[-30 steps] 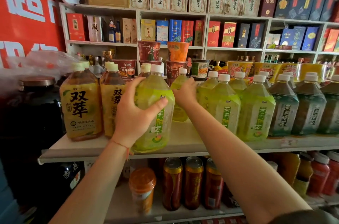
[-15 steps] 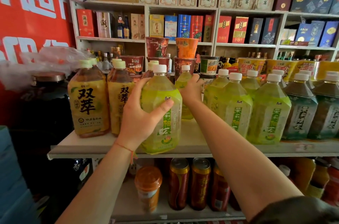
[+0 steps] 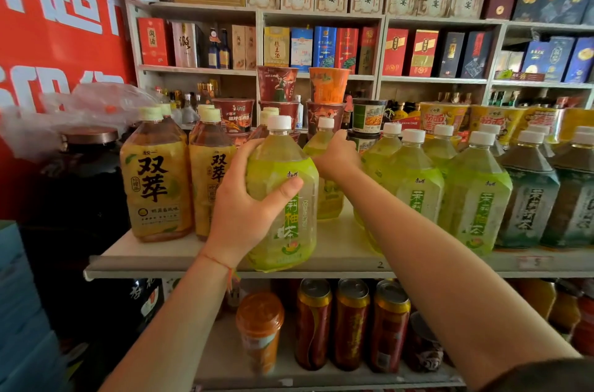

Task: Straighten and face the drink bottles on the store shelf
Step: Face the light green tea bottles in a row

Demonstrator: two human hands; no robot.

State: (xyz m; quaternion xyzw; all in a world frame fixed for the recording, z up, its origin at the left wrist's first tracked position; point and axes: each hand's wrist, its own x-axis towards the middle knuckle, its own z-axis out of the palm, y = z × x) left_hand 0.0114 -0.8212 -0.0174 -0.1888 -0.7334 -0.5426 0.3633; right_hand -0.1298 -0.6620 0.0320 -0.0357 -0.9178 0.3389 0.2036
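Observation:
My left hand (image 3: pixel 246 205) grips a large light-green tea bottle (image 3: pixel 291 221) with a white cap at the front edge of the white shelf (image 3: pixel 337 264); its green label faces roughly forward. My right hand (image 3: pixel 337 155) holds a second light-green bottle (image 3: pixel 324 166) standing behind it, fingers curled round its shoulder. Two amber tea bottles (image 3: pixel 157 179) with yellow labels stand to the left. More light-green bottles (image 3: pixel 414 186) and dark-green bottles (image 3: pixel 530 198) line the shelf to the right.
Instant-noodle cups (image 3: pixel 328 89) are stacked behind the bottles. Boxed liquor (image 3: pixel 324 47) fills the upper shelves. Red-gold cans (image 3: pixel 350 324) and an orange-lidded cup (image 3: pixel 260 327) sit on the lower shelf. A dark jar (image 3: pixel 86 166) stands at the left, below a red banner.
The view has shifted slightly; the front green bottle has turned a little in my left hand so its label faces more forward. My right hand stays on the rear bottle.

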